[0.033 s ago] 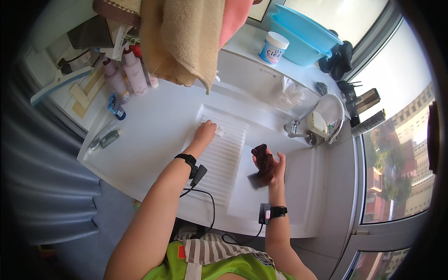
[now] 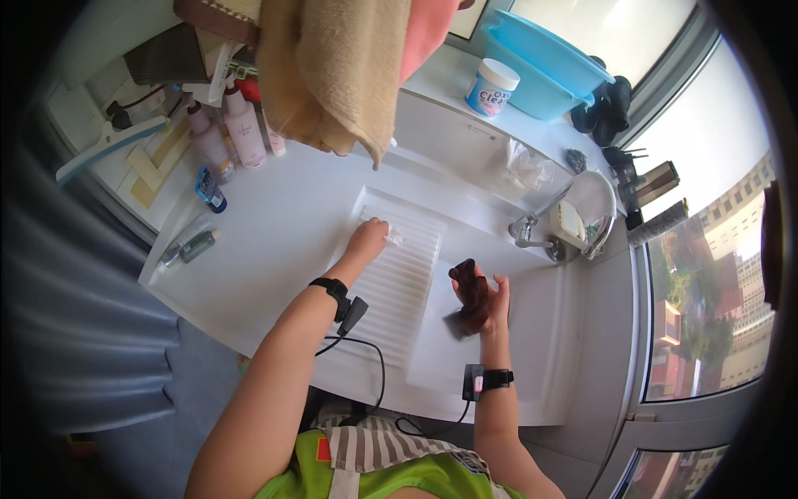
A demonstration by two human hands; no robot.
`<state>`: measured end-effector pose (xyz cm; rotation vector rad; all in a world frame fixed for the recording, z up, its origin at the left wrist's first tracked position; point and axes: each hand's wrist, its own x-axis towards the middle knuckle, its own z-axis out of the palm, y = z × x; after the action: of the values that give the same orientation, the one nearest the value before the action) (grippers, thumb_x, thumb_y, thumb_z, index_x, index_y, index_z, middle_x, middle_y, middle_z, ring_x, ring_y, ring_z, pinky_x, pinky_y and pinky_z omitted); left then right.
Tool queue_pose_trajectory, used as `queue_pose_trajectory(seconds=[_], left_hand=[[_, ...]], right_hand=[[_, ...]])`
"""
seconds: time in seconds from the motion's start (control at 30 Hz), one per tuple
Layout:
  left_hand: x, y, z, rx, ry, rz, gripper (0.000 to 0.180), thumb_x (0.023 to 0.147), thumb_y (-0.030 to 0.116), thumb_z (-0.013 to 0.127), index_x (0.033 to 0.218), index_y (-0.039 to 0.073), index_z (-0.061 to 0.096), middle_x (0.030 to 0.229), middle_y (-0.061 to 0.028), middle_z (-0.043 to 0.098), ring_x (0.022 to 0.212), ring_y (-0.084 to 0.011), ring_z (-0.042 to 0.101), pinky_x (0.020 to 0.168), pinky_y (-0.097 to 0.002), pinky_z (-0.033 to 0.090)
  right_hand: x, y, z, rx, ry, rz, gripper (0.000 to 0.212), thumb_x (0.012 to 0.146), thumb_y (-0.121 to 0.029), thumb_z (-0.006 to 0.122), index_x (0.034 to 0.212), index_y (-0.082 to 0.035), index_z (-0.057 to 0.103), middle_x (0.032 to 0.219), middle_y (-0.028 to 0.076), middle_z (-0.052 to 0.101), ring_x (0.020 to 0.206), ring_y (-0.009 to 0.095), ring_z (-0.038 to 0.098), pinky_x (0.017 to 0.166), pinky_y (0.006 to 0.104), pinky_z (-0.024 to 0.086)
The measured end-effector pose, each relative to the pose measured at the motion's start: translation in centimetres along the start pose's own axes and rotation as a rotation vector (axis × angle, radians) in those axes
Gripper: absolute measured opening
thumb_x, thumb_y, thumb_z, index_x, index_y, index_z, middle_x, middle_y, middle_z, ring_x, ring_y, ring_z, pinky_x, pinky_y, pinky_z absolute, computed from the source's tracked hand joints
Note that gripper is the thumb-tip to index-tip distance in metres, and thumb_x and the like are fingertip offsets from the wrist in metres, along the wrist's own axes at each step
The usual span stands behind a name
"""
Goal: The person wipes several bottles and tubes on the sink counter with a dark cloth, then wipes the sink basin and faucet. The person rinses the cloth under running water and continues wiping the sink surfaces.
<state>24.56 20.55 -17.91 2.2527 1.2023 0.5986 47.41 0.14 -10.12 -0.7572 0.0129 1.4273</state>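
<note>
Dark brown cloth [image 2: 472, 301]: in right hand [image 2: 496, 306], above sink basin [image 2: 532, 353], just right of ribbed washboard [image 2: 397, 291]. Long axis roughly fore-aft, across board's ribs; near end blurred. Right hand gripping cloth loosely, digit raised clear. Left hand [image 2: 368, 239] at board's far part, fingers curled beside white bit [image 2: 395, 237]; pinching it or not, cannot tell. Cloth lies right of left hand, slightly closer to body; board between.

Dark brown bundle [image 2: 472, 293], four o'clock. Tan towel [image 2: 332, 75], eleven. Pale-pink bottles [image 2: 244, 137], ten. Light-blue basin [image 2: 540, 73], one. Grey curtain [image 2: 108, 333], eight. Grey-and-white striped apron [image 2: 374, 442], six.
</note>
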Motion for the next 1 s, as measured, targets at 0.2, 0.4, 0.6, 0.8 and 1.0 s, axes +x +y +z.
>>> queue_pose_trajectory(seconds=[0.2, 0.4, 0.6, 0.8, 1.0], left_hand=[[-8.2, -1.6, -6.3, -1.135, 0.055, -0.465, 0.013, 0.09, 0.01, 0.059, 0.102, 0.006, 0.059, 0.098, -0.0041, 0.065, 0.08, -0.0143, 0.061, 0.068, -0.0279, 0.05], [-14.0, -5.8, -9.6, -1.53, 0.337, -0.701, 0.013, 0.096, 0.015, 0.053, 0.104, 0.008, 0.059, 0.083, -0.001, 0.061, 0.068, -0.0084, 0.055, 0.057, -0.0211, 0.044], [-13.8, -6.6, -9.2, -1.512, 0.46, -0.552, 0.016, 0.097, 0.02, 0.052, 0.107, 0.011, 0.061, 0.075, 0.0023, 0.057, 0.06, -0.0061, 0.05, 0.048, -0.0205, 0.034], [-13.3, -6.6, -9.8, -1.63, 0.42, -0.617, 0.019, 0.097, 0.023, 0.053, 0.107, 0.008, 0.059, 0.075, 0.0022, 0.058, 0.058, -0.0056, 0.05, 0.049, -0.0214, 0.036], [-13.7, -6.7, -9.9, -1.633, 0.395, -0.73, 0.02, 0.097, 0.023, 0.052, 0.105, 0.005, 0.058, 0.075, -0.0004, 0.057, 0.056, -0.0074, 0.049, 0.049, -0.0221, 0.037]], right_hand=[[5.2, 2.2, 2.3, -0.447, 0.042, -0.009, 0.028, 0.084, -0.006, 0.052, 0.111, 0.0, 0.049, 0.106, 0.024, 0.06, 0.083, 0.036, 0.067, 0.073, 0.0393, 0.06], [16.5, 7.6, 9.7, -1.169, 0.031, -0.456, 0.029, 0.082, -0.004, 0.06, 0.111, 0.0, 0.06, 0.105, 0.013, 0.065, 0.097, 0.027, 0.065, 0.083, 0.0339, 0.053], [22.5, 16.6, 10.5, -2.206, -0.267, -1.086, 0.033, 0.076, -0.01, 0.061, 0.108, 0.0, 0.065, 0.125, 0.013, 0.058, 0.121, 0.032, 0.049, 0.1, 0.0436, 0.041], [23.1, 15.4, 8.9, -2.408, -0.332, -1.198, 0.037, 0.081, -0.013, 0.055, 0.116, -0.003, 0.062, 0.132, 0.01, 0.053, 0.123, 0.03, 0.046, 0.097, 0.0424, 0.042], [20.2, 9.3, 4.0, -2.436, -0.16, -1.176, 0.035, 0.08, -0.013, 0.057, 0.113, -0.008, 0.066, 0.127, 0.006, 0.056, 0.117, 0.03, 0.049, 0.096, 0.0421, 0.043]])
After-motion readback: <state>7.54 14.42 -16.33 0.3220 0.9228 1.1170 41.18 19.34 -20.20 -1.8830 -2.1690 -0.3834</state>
